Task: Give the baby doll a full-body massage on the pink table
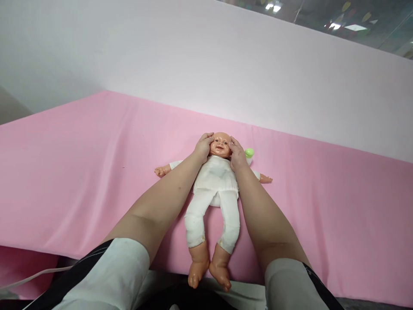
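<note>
A baby doll (215, 185) in a white suit lies on its back on the pink cloth (80, 163), head away from me and bare feet over the near edge. My left hand (203, 147) cups the left side of the doll's head. My right hand (236, 155) presses the right side of the head. Both hands touch its cheeks, fingers curved around the face. The doll's arms stretch out to either side.
A small green and white object (249, 153) lies just behind my right hand, partly hidden. A pale pink wall (226, 64) rises behind the cloth-covered surface. A white cord (35, 276) runs along the lower left edge.
</note>
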Available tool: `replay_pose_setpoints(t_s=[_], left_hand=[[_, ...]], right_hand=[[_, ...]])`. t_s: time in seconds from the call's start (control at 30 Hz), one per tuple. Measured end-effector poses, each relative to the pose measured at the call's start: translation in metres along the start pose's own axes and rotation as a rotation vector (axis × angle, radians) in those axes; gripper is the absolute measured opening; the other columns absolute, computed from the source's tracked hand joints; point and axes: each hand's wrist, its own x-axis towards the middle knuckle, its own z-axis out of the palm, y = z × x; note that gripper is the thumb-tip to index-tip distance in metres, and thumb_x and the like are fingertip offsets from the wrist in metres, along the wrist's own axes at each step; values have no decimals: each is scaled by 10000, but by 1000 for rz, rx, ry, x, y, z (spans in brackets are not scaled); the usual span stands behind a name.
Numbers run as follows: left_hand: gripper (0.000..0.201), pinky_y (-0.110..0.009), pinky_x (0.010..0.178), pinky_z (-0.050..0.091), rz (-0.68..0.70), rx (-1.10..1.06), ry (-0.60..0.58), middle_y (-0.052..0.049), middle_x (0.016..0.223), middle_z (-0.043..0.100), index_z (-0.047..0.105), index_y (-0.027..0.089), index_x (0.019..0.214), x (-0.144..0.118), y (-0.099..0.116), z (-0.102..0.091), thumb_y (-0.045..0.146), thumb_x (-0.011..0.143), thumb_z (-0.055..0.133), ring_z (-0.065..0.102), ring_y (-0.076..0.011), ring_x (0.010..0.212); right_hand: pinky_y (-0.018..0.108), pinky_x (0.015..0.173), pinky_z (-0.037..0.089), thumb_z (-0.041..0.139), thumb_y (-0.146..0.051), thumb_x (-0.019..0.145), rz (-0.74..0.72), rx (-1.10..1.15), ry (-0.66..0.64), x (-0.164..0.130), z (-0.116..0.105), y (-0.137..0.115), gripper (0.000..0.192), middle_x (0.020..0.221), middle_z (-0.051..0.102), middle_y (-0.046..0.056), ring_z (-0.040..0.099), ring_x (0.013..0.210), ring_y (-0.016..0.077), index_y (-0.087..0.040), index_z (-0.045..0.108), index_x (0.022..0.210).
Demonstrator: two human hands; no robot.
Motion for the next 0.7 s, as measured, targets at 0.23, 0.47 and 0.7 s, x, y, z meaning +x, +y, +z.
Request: replay_pose_setpoints(t_s=[0.23, 0.47, 0.7], left_hand=[[634, -392, 904, 584, 45, 29, -42, -83, 1248, 621, 609, 224, 1205, -3, -1, 3, 298, 621, 844, 692, -247, 1017], [621, -404, 945, 570, 83, 108, -11, -101, 1239, 614, 618, 207, 1192, 2, -5, 4, 323, 642, 881, 691, -254, 1050], [425, -397, 922, 580, -2, 14, 0, -46, 1026, 683, 631, 223, 1141, 1, -2, 4, 299, 743, 761, 692, -225, 945]], right_hand=[[467, 1020, 593, 854, -488, 749, -71, -68, -1, -4, 6, -1, 639, 1189, 701, 13, 718, 1083, 232, -298, 569, 1289], [442, 1004, 596, 807, -568, 797, -97, -187, 58, 2, 1, 6, 611, 1189, 700, 23, 702, 1138, 250, -300, 573, 1294], [474, 1109, 540, 719, -553, 847, -80, -108, 70, 4, 6, 6, 480, 1211, 725, 22, 687, 1191, 240, -279, 623, 1228]])
